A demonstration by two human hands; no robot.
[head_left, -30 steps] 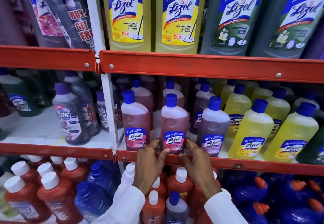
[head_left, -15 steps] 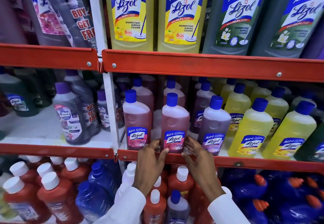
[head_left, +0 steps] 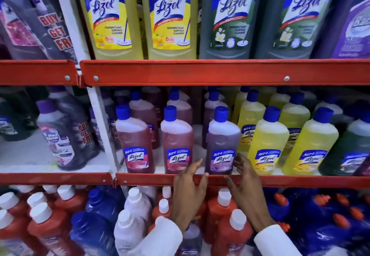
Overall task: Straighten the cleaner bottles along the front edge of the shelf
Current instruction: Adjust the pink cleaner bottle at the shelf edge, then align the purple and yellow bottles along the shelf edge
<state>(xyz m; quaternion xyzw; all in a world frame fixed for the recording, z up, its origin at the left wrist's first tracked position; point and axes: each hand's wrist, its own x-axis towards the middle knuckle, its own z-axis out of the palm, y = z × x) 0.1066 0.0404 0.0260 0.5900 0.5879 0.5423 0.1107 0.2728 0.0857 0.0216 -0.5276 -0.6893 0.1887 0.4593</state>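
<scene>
Carefully, my open left hand and right hand bracketed the purple bottle, gripping nothing; even pressure would square it.

Two bare hands, ungloved: left hand, right hand. No rings, watch or bands visible on fingers or wrists. Long white sleeves on both forearms: left sleeve, right sleeve. Plain smooth fabric, unmarked, cuffs ending at the wrists.
</scene>
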